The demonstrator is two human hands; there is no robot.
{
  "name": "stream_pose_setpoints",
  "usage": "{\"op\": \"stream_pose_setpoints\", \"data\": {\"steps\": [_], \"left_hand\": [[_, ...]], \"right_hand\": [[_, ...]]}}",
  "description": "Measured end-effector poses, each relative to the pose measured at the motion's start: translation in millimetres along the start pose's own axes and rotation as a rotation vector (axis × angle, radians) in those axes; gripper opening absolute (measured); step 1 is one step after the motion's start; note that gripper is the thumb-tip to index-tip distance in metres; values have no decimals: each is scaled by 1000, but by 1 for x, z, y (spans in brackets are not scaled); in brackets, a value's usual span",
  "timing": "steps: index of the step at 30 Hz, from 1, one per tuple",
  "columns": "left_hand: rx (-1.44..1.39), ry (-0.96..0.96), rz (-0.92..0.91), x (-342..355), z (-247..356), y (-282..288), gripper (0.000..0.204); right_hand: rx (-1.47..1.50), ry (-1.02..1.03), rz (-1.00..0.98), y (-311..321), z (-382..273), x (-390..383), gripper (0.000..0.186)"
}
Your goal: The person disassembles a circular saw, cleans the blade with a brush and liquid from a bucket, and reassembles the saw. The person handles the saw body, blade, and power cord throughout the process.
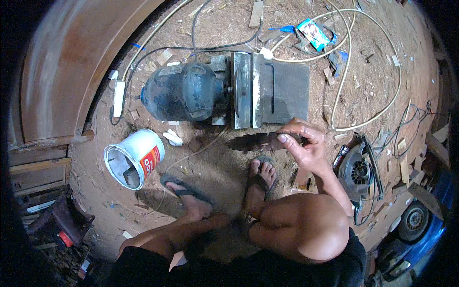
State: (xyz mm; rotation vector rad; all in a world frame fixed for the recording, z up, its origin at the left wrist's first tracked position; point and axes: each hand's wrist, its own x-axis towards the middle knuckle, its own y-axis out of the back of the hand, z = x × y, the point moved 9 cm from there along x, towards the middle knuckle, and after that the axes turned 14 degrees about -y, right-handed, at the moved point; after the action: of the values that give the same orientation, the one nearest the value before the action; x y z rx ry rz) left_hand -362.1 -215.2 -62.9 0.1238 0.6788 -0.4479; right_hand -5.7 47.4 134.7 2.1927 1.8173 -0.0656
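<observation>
My right hand (302, 141) is closed, thumb against fingers, on one end of a thin, dark, flat strip with ragged edges (253, 142). The strip points left, above the dirt floor and beyond my right foot. Just beyond it sits a worn blue electric motor (179, 91), its shaft running to a disc (243, 91) between upright metal plates. A flat grey plate (289, 93) extends to the right of the disc. On the left stands a white bucket (125, 160) with a red label and a dark block inside. My left hand is out of the picture.
Pale cable (398, 81) loops across the far right floor beside a blue packet (313, 34). A circular saw (356, 167) lies right of my hand, near wood scraps. A white power strip (119, 99) lies left of the motor, near a large wooden panel (57, 71).
</observation>
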Motion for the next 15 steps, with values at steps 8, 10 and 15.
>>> {"op": "stream_pose_setpoints", "data": {"steps": [8,10,15], "left_hand": [[-44,11,1,-3,4,-8,27],[-56,13,3,-6,7,-9,28],[-93,14,-37,-7,14,-6,29]], "right_hand": [[30,6,23,-6,2,5,9],[65,-19,30,-5,4,4,8],[132,22,59,4,11,-3,9]]}}
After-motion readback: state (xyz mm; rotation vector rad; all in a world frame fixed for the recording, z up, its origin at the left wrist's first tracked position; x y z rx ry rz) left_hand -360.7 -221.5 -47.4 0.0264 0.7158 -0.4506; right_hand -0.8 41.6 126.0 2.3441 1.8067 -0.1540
